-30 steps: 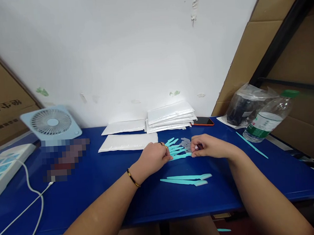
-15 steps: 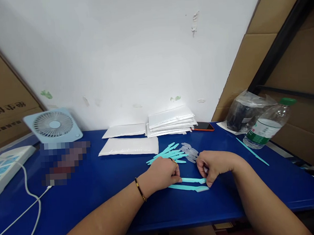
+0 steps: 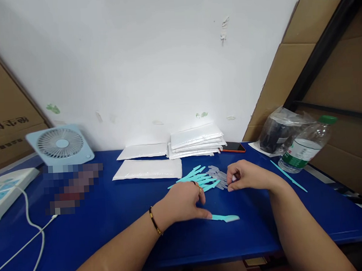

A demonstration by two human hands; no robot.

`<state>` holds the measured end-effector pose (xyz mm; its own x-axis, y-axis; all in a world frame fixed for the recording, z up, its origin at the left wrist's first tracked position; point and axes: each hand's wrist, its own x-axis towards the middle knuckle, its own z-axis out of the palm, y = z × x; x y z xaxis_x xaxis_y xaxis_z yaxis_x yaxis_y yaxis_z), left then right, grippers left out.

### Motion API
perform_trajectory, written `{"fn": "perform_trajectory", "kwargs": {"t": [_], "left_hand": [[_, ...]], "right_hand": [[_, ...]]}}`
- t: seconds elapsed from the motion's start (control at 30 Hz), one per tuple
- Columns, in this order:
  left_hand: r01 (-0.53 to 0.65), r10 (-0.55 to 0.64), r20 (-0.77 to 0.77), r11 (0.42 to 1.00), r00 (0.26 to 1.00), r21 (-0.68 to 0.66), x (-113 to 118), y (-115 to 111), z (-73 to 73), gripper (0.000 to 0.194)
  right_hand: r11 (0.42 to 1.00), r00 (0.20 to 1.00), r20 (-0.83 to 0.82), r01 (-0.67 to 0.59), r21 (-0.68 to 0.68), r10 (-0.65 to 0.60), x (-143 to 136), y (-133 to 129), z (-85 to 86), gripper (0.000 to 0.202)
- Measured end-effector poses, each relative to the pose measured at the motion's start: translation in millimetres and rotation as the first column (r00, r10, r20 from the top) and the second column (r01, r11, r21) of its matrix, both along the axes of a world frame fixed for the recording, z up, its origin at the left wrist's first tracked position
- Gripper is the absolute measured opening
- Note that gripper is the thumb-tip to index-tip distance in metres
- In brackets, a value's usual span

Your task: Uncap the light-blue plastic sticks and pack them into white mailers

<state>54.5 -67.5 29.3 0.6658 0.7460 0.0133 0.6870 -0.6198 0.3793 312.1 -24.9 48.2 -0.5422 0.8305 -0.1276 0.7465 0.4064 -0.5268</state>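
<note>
Turquoise sticks (image 3: 198,178) lie heaped on the blue worktop (image 3: 112,220) beside a cluster of clear covers (image 3: 219,177); a single stick (image 3: 225,218) lies nearer the front edge. The left hand (image 3: 184,200) is loose, thumb and fingers parted, the thumb overlapping that stick. The right hand (image 3: 246,176) curls just beside the covers; whether it grips anything I cannot tell.

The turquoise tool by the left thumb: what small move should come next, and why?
Probably the left hand should close finger and thumb on that turquoise tool and lift it. The thumb is at the tool, the forefinger is apart from the thumb, and the right hand is farther off, beside the clear pieces.
</note>
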Motion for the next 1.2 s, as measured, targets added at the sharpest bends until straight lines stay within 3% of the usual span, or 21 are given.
{"fn": "perform_trajectory", "kwargs": {"t": [0.1, 0.2, 0.3, 0.47, 0.53, 0.6, 0.7, 0.77, 0.93, 1.03, 1.1, 1.2], "left_hand": [[0.019, -0.023, -0.046, 0.997, 0.999, -0.078, 9, -8, -6.6, 0.025], [-0.055, 0.048, -0.059, 0.992, 0.997, -0.111, 9, -5, -8.1, 0.019], [-0.115, 0.111, -0.038, 0.989, 0.993, -0.098, 2, 2, -5.8, 0.019], [-0.141, 0.141, -0.004, 0.990, 0.990, -0.023, -7, 9, -8.3, 0.033], [-0.124, 0.121, 0.047, 0.990, 0.992, 0.067, -5, 9, -13.1, 0.058], [-0.094, 0.083, 0.069, 0.982, 0.994, 0.165, 0, 9, -20.1, 0.079], [-0.044, 0.042, 0.014, 0.979, 0.999, 0.197, 6, 11, -31.7, 0.084], [-0.029, 0.033, -0.015, 0.982, 0.999, 0.189, 7, 11, -36.2, 0.083], [0.035, -0.038, 0.012, 0.981, 0.999, 0.190, 7, 0, -27.3, 0.080], [0.029, -0.040, 0.058, 0.983, 0.997, 0.181, 7, -1, -17.7, 0.065], [-0.087, 0.075, 0.067, 0.975, 0.995, 0.204, 5, 8, -15.3, 0.051], [-0.326, 0.328, 0.039, 0.906, 0.944, 0.271, -3, 30, -18.8, 0.036]], "right_hand": [[0.953, 0.978, 0.000, -0.204, -0.225, 0.209, -10, -8, -2.8, 0.037], [0.898, 0.953, -0.001, -0.287, -0.332, 0.304, -19, -10, -9.0, 0.034], [0.913, 0.965, -0.036, -0.257, -0.317, 0.259, -15, -7, -12.3, 0.027], [0.932, 0.996, 0.005, -0.077, -0.355, 0.084, 8, 1, -6.8, 0.030], [0.957, 0.999, -0.008, -0.040, -0.288, 0.039, 13, 6, -6.5, 0.030], [0.996, 0.997, -0.057, 0.048, -0.079, -0.053, 12, 14, -10.6, 0.027], [0.935, 0.968, -0.167, 0.226, 0.274, -0.186, 5, 29, -23.4, 0.022], [0.895, 0.965, -0.191, 0.240, 0.376, -0.179, -1, 39, -33.1, 0.020], [0.919, 0.983, -0.174, 0.117, 0.376, -0.054, -10, 56, -50.7, 0.019], [0.928, 0.984, -0.170, 0.109, 0.355, -0.050, -9, 61, -55.5, 0.018], [0.931, 0.984, -0.168, 0.114, 0.346, -0.058, -8, 62, -56.6, 0.018], [0.940, 0.983, -0.165, 0.128, 0.317, -0.078, -8, 62, -56.6, 0.022]]}}
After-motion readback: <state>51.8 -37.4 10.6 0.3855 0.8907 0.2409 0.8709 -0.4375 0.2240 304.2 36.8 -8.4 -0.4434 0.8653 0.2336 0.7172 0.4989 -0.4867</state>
